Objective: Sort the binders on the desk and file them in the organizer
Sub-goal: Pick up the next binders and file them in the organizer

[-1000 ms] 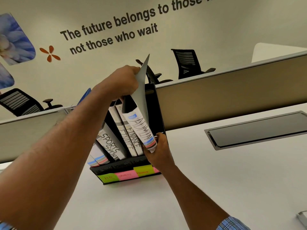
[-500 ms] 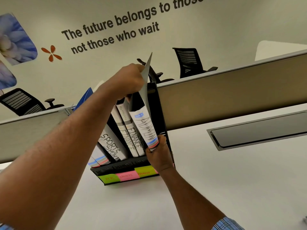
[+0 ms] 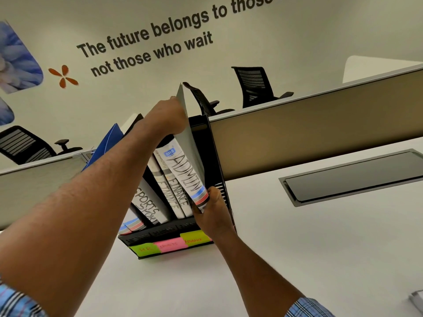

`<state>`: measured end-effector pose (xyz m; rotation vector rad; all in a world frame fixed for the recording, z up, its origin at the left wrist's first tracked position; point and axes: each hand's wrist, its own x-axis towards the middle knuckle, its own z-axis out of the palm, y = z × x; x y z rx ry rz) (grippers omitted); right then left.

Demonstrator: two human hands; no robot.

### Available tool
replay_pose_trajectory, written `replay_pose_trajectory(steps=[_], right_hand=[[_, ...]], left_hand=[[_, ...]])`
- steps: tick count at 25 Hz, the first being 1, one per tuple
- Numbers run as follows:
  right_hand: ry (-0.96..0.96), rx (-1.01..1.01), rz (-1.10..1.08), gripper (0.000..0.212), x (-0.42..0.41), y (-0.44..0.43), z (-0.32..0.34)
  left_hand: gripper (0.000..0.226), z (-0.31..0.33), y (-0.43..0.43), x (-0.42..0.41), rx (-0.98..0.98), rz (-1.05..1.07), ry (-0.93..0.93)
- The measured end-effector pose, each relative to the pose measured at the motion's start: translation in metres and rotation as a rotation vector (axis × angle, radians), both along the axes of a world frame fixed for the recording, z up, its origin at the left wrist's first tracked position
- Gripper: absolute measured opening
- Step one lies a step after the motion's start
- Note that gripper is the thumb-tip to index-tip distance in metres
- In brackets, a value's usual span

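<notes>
A black organizer stands on the white desk, with green, pink and yellow labels stuck on its front lip. Two FINANCE binders and a SPORTS binder lean in it. The ADMIN binder sits tilted in the rightmost slot, its grey cover sticking up. My left hand grips its top edge. My right hand holds its lower spine end at the organizer's front. A blue folder shows behind my left forearm.
A beige partition runs behind the organizer. A dark recessed cable hatch lies in the desk at the right. Black office chairs stand beyond the partition. A grey object shows at the desk's right edge.
The ADMIN binder has slid deeper and more upright into the rightmost slot, with both hands still on it. My right hand moved slightly up and right with the spine.
</notes>
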<state>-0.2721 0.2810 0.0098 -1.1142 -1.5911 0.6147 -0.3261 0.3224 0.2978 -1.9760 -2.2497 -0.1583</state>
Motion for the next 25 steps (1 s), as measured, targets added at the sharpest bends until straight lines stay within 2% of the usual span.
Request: replay_pose_trajectory(steps=[6,13,16,19,25], right_hand=[[-0.181,-0.078,-0.073,0.048,0.008,0.000,-0.003],[-0.260,0.128,-0.094,0.067,0.013,-0.003,-0.004],[-0.252,0.140,-0.098,0.066,0.017,-0.003,-0.005],[-0.323,0.134,-0.095,0.067,0.021,-0.004,-0.007],[-0.357,0.123,-0.181,0.068,0.016,-0.006,-0.004]], left_hand=[[0.034,-0.005,0.009,0.009,-0.091,0.028,0.079],[0.036,-0.019,0.016,0.010,-0.101,0.021,0.071],[0.050,-0.044,0.018,0.013,-0.191,0.021,0.096],[0.063,-0.070,0.017,0.006,-0.244,0.092,0.005],[0.068,-0.070,0.021,0.010,-0.210,0.138,-0.106]])
